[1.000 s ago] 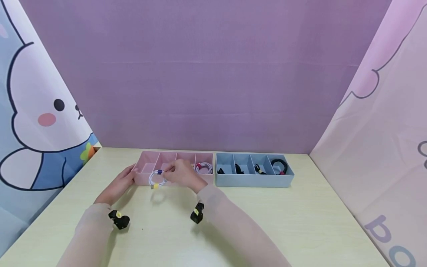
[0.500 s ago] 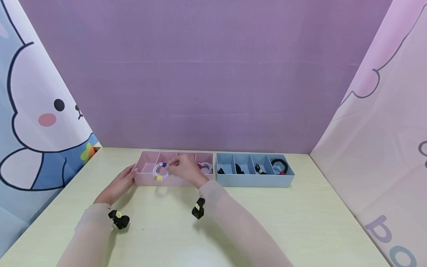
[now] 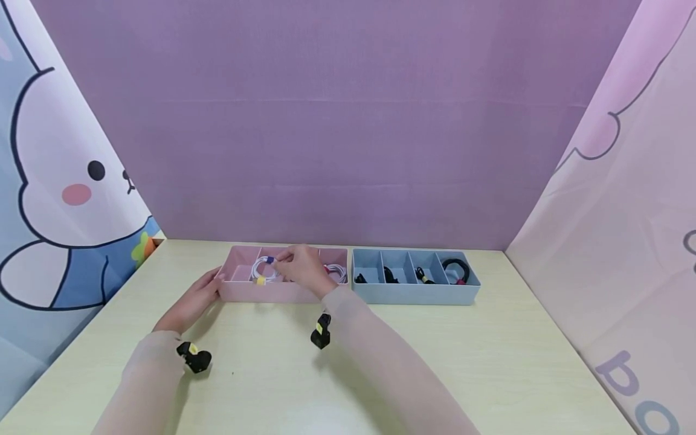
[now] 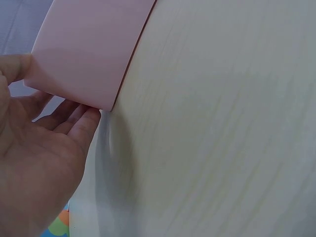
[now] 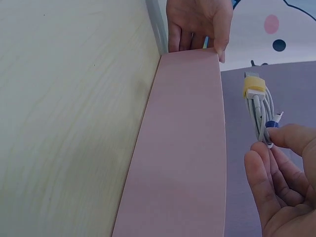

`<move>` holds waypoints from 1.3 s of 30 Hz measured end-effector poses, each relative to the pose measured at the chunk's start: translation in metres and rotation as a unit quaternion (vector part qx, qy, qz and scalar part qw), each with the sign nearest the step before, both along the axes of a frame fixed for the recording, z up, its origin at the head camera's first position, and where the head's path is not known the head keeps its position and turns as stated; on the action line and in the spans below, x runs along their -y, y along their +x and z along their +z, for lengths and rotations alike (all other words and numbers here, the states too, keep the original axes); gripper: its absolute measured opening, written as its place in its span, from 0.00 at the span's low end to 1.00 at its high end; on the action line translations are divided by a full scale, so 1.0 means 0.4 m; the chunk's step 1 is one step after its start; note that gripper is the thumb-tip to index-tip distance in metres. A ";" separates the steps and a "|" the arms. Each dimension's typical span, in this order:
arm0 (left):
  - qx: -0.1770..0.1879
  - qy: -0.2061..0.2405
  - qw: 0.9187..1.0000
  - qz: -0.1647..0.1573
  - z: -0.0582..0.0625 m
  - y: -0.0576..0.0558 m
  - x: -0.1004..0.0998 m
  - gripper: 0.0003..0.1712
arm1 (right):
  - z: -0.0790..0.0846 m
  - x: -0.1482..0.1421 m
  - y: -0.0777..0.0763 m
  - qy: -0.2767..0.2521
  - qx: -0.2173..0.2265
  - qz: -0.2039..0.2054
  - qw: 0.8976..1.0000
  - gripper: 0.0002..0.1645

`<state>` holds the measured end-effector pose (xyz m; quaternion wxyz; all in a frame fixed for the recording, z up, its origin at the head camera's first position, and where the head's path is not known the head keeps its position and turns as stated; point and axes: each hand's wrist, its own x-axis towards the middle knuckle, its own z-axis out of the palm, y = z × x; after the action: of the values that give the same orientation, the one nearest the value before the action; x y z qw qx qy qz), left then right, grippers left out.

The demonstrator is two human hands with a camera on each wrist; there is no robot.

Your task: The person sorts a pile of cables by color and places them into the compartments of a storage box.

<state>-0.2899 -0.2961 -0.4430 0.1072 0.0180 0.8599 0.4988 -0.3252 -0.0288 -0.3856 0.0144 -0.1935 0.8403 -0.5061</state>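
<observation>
My right hand (image 3: 306, 270) pinches a coiled white USB cable (image 3: 258, 269) between thumb and fingers, above the pink divided box (image 3: 283, 294). A yellow tie (image 5: 254, 84) wraps the cable near its metal plug, and a blue tie (image 5: 272, 124) sits by my fingertips. My left hand (image 3: 196, 297) grips the pink box at its left end, thumb at the upper edge and fingers against the end wall, as the left wrist view shows. In the rightmost compartment lies another white cable coil (image 3: 337, 273) with a red tie, partly hidden by my right hand.
Right beside the pink box stands a blue divided box (image 3: 413, 294). It holds several black cables, among them a black coil (image 3: 457, 270) with a red tie. A purple curtain (image 3: 348, 133) closes off the back of the table (image 3: 489, 362).
My right hand has lifted the white cable up and away from me, from before the pink box's front wall to above its compartments. The left hand has stayed in place.
</observation>
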 end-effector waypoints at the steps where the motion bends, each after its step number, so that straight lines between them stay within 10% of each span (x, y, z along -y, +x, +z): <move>1: 0.001 0.000 1.000 0.000 0.000 0.000 0.000 0.50 | 0.000 0.000 -0.002 -0.001 0.002 -0.002 1.000 0.07; 39: -0.004 0.001 1.000 -0.003 0.000 -0.001 0.000 0.48 | -0.026 0.023 -0.036 0.049 -0.023 -0.048 0.997 0.09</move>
<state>-0.2904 -0.2961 -0.4430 0.1055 0.0228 0.8597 0.4992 -0.3396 -0.0380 -0.3959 -0.0196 -0.1633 0.8724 -0.4604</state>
